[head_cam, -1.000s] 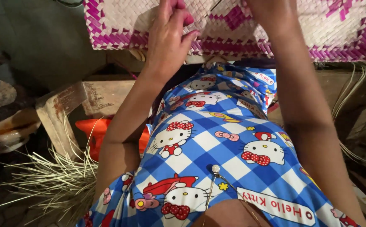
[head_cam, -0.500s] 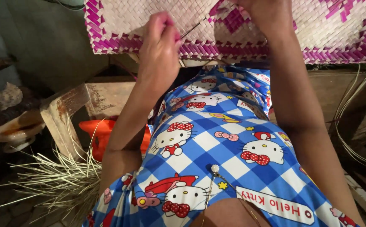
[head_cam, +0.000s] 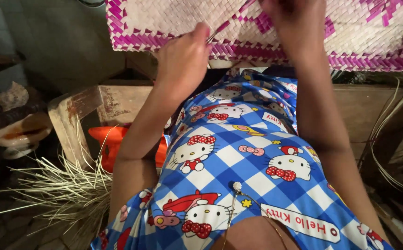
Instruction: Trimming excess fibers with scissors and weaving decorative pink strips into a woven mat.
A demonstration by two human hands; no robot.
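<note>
A woven mat [head_cam: 164, 18] of pale strips with a magenta border stands across the top of the view. My left hand [head_cam: 183, 58] is closed in front of its lower edge, pinching a thin dark strip [head_cam: 220, 28] that runs up and right over the weave. My right hand [head_cam: 292, 21] rests against the mat higher up, its fingers curled into the weave near a magenta patch; what it grips is hidden. My lap, in blue checked cloth with cartoon cats [head_cam: 238, 162], fills the lower middle.
A worn wooden stool or bench [head_cam: 104, 104] stands to the left with an orange plastic object [head_cam: 106, 143] beneath it. Loose dry straw strips [head_cam: 58, 190] lie on the floor at lower left. Thin cane strands [head_cam: 387, 139] hang at right.
My left hand has moved down and away from the mat's face to its lower border, drawing the thin strip out. The mat sits higher in view.
</note>
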